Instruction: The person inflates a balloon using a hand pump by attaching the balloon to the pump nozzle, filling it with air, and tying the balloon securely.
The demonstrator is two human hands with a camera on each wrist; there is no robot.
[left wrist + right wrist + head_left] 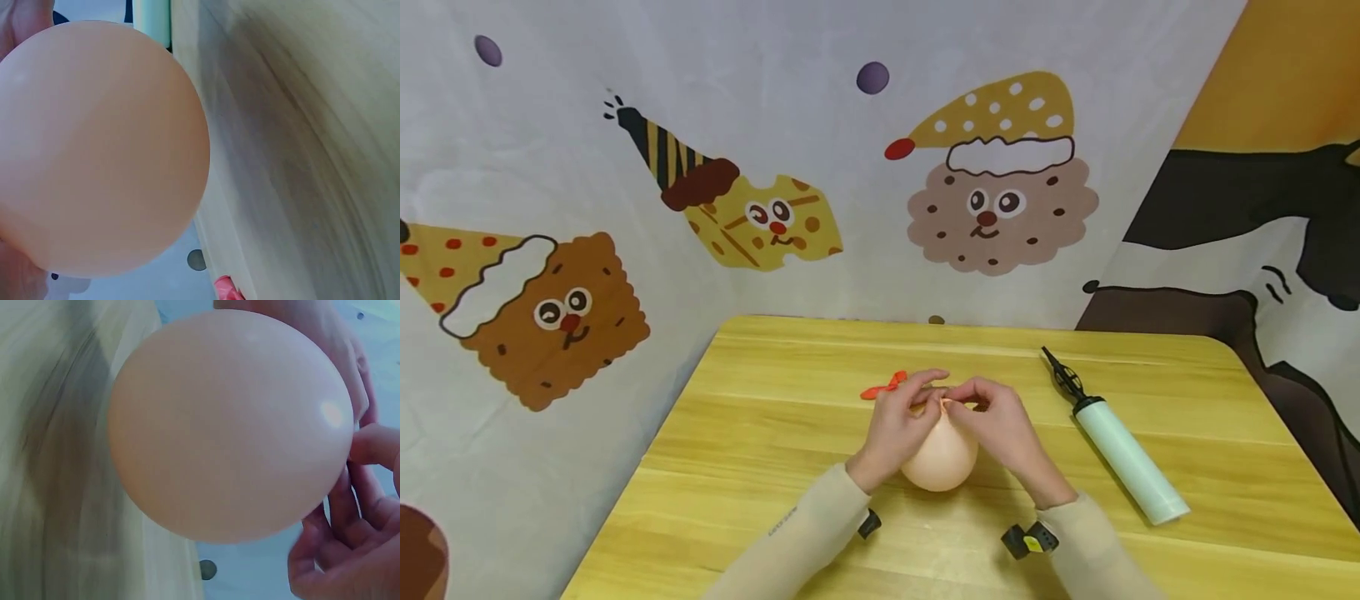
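An inflated peach-coloured balloon (940,457) hangs neck-up between both hands above the wooden table. My left hand (901,423) pinches the balloon's neck from the left. From the right, my right hand (998,418) pinches the same neck, the fingertips of both hands almost meeting. In the left wrist view the round balloon (103,150) hides most of the fingers. The right wrist view shows the balloon (228,428) with curled fingers gathered at its right edge; the neck itself is hidden there.
A mint-green hand pump (1129,460) with a black nozzle lies on the table (760,433) to the right. A red-orange uninflated balloon (886,387) lies just behind the left hand. A cartoon-printed cloth (865,292) hangs behind the table.
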